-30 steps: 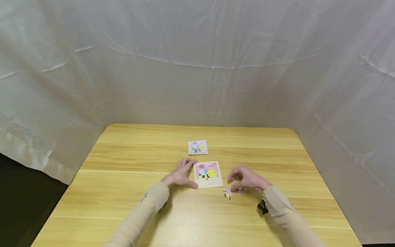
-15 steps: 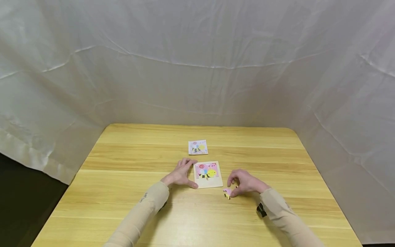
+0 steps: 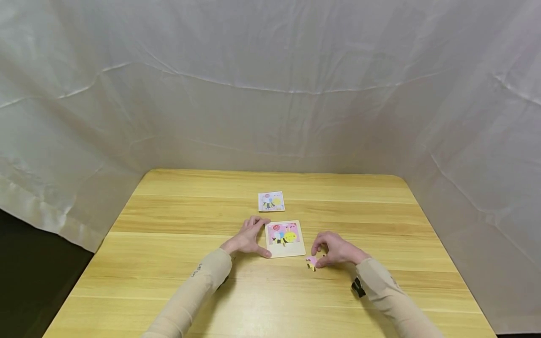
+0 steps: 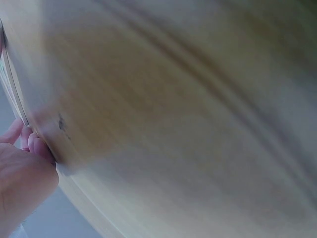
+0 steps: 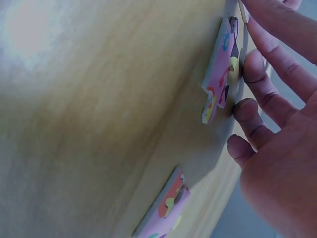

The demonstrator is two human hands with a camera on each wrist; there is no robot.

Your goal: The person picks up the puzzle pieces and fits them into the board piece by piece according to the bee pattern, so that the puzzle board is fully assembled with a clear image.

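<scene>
On the wooden table [image 3: 169,263], the left hand [image 3: 246,240] lies flat at about nine o'clock of the puzzle board [image 3: 285,239], its fingers straight and spread along the board's left edge, with the thumb touching the near left corner; it presses rather than grips. The left wrist view is too blurred to add more than fingertips [image 4: 34,144] against an edge. The board carries a partly filled bee picture, and a small reference card [image 3: 271,201] lies apart from it at twelve o'clock. At about four o'clock of the board, just off its near right corner, a pink puzzle piece [image 3: 312,263] lies flat on the table. The right hand [image 3: 338,251] is arched over it from the three o'clock side, fingers curled, with the thumb and fingertips closing on the piece's right edge. In the right wrist view the fingertips [image 5: 255,64] meet the edge of that piece [image 5: 220,69], which rests on the wood, so the grasp is a light pinch with the piece down on the table. A second loose piece [image 5: 166,208] lies on the table close by, under the heel of the same hand.
</scene>
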